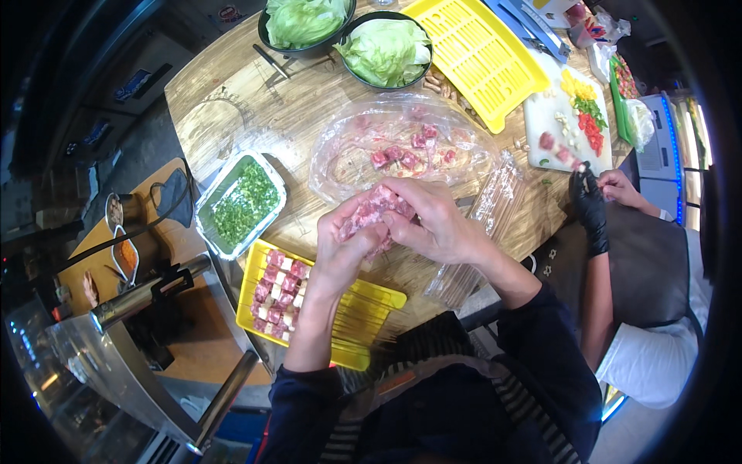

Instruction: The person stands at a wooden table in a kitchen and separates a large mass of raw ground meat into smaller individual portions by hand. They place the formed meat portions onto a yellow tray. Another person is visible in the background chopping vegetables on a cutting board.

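Both my hands grip one marbled piece of raw meat (pixel 377 210) above the table. My left hand (pixel 342 240) wraps its left side, and my right hand (pixel 432 223) presses it from the right with the thumb. Just beyond lies a clear plastic bag (pixel 348 139) with several red meat cubes (pixel 397 158). Beneath my left forearm is a yellow tray (pixel 246 298) of skewers (pixel 281 296) strung with meat and white cubes; the forearm hides part of it. A bundle of bamboo skewers (pixel 493 203) in plastic wrap lies beside my right wrist.
A foil tray of chopped greens (pixel 243 203) stands left. Lettuce bowls (pixel 385 52) and a yellow slotted tray (pixel 475 52) are at the back. At right, a co-worker's black-gloved hand (pixel 588 203) holds a meat skewer (pixel 559 151) by a white cutting board (pixel 539 110) bearing chopped vegetables.
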Available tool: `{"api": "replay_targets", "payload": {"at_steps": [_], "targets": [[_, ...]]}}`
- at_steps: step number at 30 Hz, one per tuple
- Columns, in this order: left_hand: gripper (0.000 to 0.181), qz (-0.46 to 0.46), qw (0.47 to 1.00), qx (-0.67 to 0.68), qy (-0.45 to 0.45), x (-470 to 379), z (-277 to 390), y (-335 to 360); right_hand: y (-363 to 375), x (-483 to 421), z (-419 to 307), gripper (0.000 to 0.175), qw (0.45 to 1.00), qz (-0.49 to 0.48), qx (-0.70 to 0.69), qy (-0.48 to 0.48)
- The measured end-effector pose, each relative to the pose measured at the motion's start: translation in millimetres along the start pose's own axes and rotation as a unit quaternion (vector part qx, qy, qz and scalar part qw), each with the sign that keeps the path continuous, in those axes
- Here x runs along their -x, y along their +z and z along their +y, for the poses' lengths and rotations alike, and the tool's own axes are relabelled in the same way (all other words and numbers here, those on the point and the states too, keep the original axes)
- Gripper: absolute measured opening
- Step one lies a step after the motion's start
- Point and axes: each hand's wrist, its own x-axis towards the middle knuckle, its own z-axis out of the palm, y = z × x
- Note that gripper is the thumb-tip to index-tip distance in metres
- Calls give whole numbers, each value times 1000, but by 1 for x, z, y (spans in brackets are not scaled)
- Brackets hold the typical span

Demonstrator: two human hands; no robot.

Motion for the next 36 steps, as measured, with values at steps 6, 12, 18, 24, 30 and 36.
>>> {"api": "replay_targets", "payload": {"at_steps": [6, 12, 18, 24, 30, 36], "targets": [[42, -1, 1000, 22, -7, -8, 1, -4, 2, -3, 15, 36, 1000, -7, -3, -10], [46, -35, 998, 48, -27, -11, -3, -16, 5, -2, 24, 33, 1000, -11, -6, -1], [49, -42, 995, 90, -2, -15, 4, -23, -6, -12, 16, 20, 956, -43, -237, 167], [45, 4, 985, 171, -25, -31, -4, -31, 3, -5, 74, 29, 975, -22, -48, 217], [50, 51, 996, 67, -24, -22, 2, -43, -13, -28, 34, 35, 980, -75, 104, 155], [40, -30, 997, 54, -39, -10, 14, -33, -13, -41, 2, 31, 976, -204, -47, 63]]}}
